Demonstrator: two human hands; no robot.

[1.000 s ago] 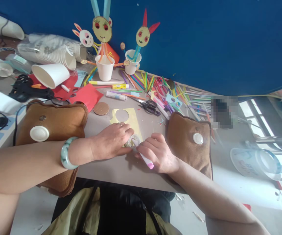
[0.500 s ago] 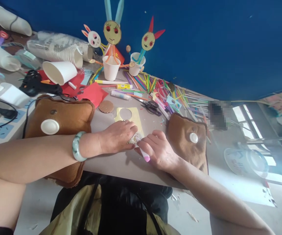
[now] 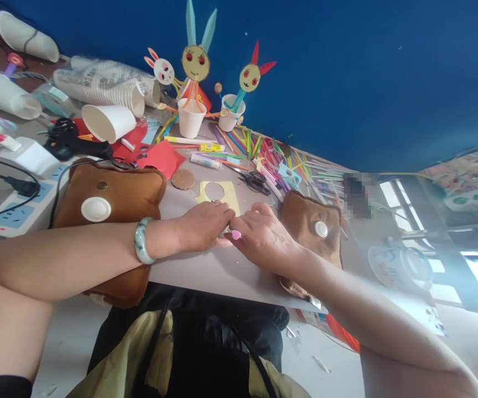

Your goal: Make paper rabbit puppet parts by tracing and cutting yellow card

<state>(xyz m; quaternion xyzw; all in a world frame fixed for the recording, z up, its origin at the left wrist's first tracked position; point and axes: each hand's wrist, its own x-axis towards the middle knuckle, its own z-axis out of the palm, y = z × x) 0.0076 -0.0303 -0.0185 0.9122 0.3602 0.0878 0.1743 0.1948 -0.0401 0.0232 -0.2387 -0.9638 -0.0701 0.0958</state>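
My right hand (image 3: 264, 237) is closed around a marker pen, whose pink end (image 3: 236, 235) sticks out beside the thumb. Right up against it, my left hand (image 3: 201, 225) has its fingers curled and pressed together. What those fingers hold is mostly hidden; only a small pale bit shows between the hands. Just behind them lies a sheet of yellow paper (image 3: 229, 192) with a round hole cut in it. A round brown disc (image 3: 183, 179) rests to its left. Black-handled scissors (image 3: 258, 182) lie beyond my right hand.
Brown cushion-like pads (image 3: 114, 185) flank the hands. Paper cups (image 3: 192, 121) hold rabbit-faced figures at the back, near many coloured sticks (image 3: 259, 146). At left are a black glue gun (image 3: 77, 145), a power strip (image 3: 21, 207) with cords, and a tipped cup (image 3: 108, 122).
The marker pen has turned in my right hand, so less of its barrel shows and its pink end sits higher. Both hands are closer together. The view has shifted slightly.
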